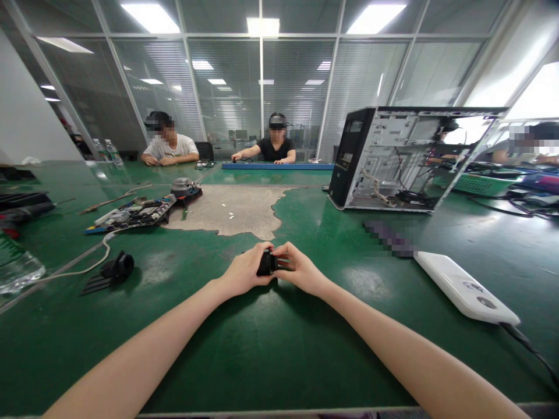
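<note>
A small black object (264,265) is held between my two hands, just above the green table (262,349) near the middle of the view. The fingers of my left hand (244,270) wrap round its left side. On its right side, my right hand (301,270) grips it with thumb and fingertips. Much of the object is hidden by the fingers, so its exact shape is hard to tell.
An open computer case (353,163) stands at the back right, with a white power bank (467,288) nearer. Left lie a circuit board (135,214), a black part (117,266) and a bottle (17,267). Two people (170,145) (276,145) sit across the table.
</note>
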Available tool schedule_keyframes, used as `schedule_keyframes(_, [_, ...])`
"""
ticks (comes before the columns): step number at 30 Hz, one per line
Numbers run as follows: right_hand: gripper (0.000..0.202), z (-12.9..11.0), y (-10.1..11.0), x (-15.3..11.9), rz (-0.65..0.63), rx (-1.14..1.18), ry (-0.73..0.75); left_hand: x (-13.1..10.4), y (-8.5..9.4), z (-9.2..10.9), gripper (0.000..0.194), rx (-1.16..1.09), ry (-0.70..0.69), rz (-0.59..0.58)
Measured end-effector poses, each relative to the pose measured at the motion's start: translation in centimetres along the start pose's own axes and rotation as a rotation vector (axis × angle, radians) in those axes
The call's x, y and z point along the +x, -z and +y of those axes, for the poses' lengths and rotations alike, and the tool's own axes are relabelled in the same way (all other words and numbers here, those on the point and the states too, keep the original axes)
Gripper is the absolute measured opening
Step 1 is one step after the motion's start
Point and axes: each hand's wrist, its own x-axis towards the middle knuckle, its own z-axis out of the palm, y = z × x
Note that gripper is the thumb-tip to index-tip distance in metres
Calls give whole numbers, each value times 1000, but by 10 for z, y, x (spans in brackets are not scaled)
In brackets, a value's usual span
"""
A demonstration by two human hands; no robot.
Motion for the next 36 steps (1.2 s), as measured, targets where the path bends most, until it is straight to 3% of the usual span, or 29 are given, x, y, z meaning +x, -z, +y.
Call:
schedule_keyframes(9, [39,1,13,4,99,-8,-194,1,0,2,57,9,24,-4])
schedule_keyframes(16, [35,7,3,12,68,-19,-198,0,0,5,58,24,-3,-6])
schedule_keyframes(23, [34,0,-1,4,52,-20,-119,-2,0,6,54,47,-8,0])
schedule_keyframes(28, [21,-1,-5,2,79,-12,-126,-1,-1,5,56,36,-14,9])
schedule_keyframes(36, [27,2,-6,5,106,-17,-155,0,-1,4,59,8,12,7])
